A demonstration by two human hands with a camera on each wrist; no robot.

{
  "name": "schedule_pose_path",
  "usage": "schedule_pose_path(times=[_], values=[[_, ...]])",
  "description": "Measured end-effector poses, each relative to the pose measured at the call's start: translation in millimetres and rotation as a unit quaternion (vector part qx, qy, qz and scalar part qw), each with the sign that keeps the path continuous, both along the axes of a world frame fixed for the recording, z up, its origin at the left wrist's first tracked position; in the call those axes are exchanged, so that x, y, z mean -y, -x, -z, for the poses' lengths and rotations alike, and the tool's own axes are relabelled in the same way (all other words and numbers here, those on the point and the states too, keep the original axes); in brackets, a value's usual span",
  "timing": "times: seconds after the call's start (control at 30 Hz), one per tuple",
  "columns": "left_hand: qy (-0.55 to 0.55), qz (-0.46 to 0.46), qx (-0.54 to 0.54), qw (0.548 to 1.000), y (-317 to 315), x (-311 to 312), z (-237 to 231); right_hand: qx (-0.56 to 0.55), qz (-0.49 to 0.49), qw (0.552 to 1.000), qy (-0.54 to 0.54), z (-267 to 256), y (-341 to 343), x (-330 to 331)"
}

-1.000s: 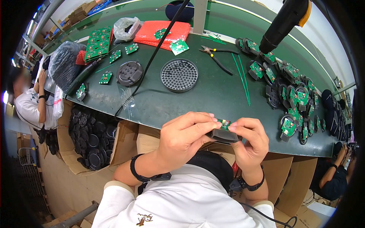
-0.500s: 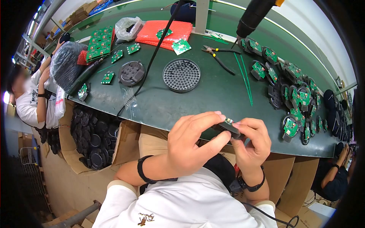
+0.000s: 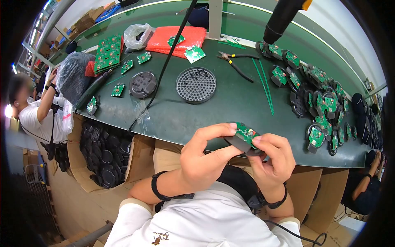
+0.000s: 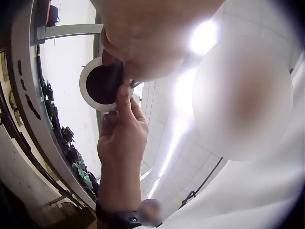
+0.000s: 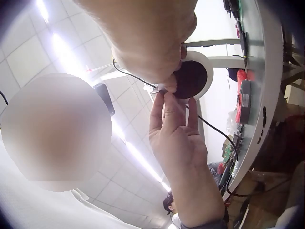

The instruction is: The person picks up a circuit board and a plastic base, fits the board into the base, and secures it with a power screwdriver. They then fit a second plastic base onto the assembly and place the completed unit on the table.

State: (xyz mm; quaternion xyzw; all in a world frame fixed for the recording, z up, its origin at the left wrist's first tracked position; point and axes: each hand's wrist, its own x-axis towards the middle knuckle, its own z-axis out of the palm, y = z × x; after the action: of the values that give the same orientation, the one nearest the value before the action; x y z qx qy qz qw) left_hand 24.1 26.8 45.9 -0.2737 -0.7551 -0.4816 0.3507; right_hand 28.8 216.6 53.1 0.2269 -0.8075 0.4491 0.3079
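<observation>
Just beyond the front table edge, both hands hold up a black round housing (image 3: 238,143) with a green circuit board (image 3: 247,132) on its upper side. My left hand (image 3: 205,158) pinches its left end, index finger on the top edge and thumb below. From the other end my right hand (image 3: 275,160) grips it, fingertips at the board's corner and thumb beneath. In the left wrist view the housing's underside is a dark disc (image 4: 101,86) inside a pale ring; the fingers hide part of it.
A dark electric screwdriver (image 3: 284,20) hangs at upper right, above piled housings with boards (image 3: 323,103). A round perforated tray (image 3: 196,99), pliers (image 3: 236,66), a housing (image 3: 142,84) and loose boards (image 3: 117,89) lie about. Left below stands a carton (image 3: 140,158) of black housings.
The housing has been tilted between my hands, its board edge-on half a second ago and facing up now. The hanging screwdriver swung left, then slightly back. The person at far left shifted.
</observation>
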Motion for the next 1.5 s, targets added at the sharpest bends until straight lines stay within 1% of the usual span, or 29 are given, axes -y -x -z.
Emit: schedule_pose_path(times=[0.07, 0.17, 0.23, 0.27, 0.33, 0.37, 0.43, 0.53, 0.77, 0.83, 1.07, 1.13, 1.23, 1.37, 1.43, 1.5], values=[[-0.007, 0.01, 0.009, 1.0, 1, 1, 2, -0.013, -0.002, 1.0, -0.001, 0, 2, 1], [-0.006, -0.001, 0.001, 1.0, 1, 2, 3, -0.019, -0.017, 1.0, -0.013, -1, 2, 2], [0.003, -0.014, -0.005, 1.0, 1, 3, 0, 0.037, -0.043, 0.998, 0.034, -1, 2, 5], [0.002, -0.017, -0.005, 1.0, 1, 4, -3, 0.038, -0.045, 0.998, 0.033, 0, 2, 5], [0.039, -0.018, 0.012, 0.999, -1, 7, -10, 0.076, -0.064, 0.993, 0.066, 4, 2, 5], [0.038, -0.022, 0.013, 0.999, -1, 6, -12, 0.077, -0.067, 0.993, 0.064, 6, 3, 5], [0.016, -0.017, -0.002, 1.0, -1, 2, -13, 0.068, -0.09, 0.986, 0.12, 12, 6, 5], [-0.017, -0.027, -0.022, 0.999, 0, -2, -8, 0.072, -0.106, 0.982, 0.136, 14, 7, 4], [0.007, -0.021, -0.028, 0.999, 0, 2, -14, 0.074, -0.118, 0.98, 0.142, 14, 8, 3], [0.021, -0.021, -0.061, 0.998, 2, 2, -13, 0.073, -0.121, 0.982, 0.125, 13, 8, 1], [0.046, -0.021, -0.063, 0.997, 0, 6, -19, 0.082, -0.127, 0.979, 0.138, 11, 6, 1], [0.054, -0.009, -0.034, 0.998, -2, 9, -22, 0.092, -0.139, 0.973, 0.158, 10, 5, 1], [0.063, -0.014, -0.031, 0.997, -1, 10, -27, 0.108, -0.145, 0.967, 0.179, 12, 5, 4], [0.064, -0.015, -0.028, 0.997, -1, 10, -27, 0.101, -0.15, 0.97, 0.163, 12, 5, 2], [0.064, -0.018, -0.021, 0.998, -1, 11, -26, 0.122, -0.147, 0.967, 0.166, 11, 3, 2], [0.064, -0.017, -0.027, 0.997, -1, 12, -24, 0.118, -0.14, 0.971, 0.155, 10, 5, 2]])
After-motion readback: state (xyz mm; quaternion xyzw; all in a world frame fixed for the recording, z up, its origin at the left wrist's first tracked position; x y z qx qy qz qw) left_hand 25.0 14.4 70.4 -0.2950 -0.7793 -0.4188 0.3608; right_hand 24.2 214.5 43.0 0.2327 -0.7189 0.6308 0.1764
